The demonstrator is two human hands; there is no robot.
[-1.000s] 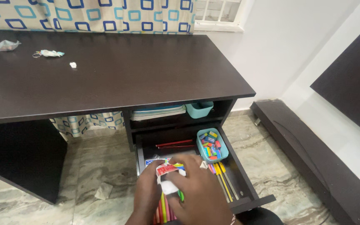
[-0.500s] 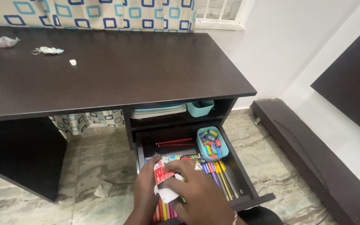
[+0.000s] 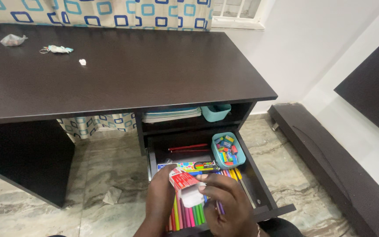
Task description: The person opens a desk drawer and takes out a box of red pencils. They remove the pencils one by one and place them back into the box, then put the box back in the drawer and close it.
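1. The left hand (image 3: 165,197) curls round the left side of a small red-and-white cardboard box (image 3: 185,188), gripping it above the open dark drawer (image 3: 266,193).
2. The box sits tilted between both hands, its white flap open, over a row of coloured pens (image 3: 189,216) lying in the drawer.
3. The right hand (image 3: 227,206) pinches the box's right edge with its fingertips.
4. Farther right, a teal plastic tub of colourful erasers (image 3: 228,150) stands in the drawer's back corner.

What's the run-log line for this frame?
left hand: holds small red-and-white box | right hand: fingers on box's open end | under: open drawer, coloured pens | teal eraser tub: back right
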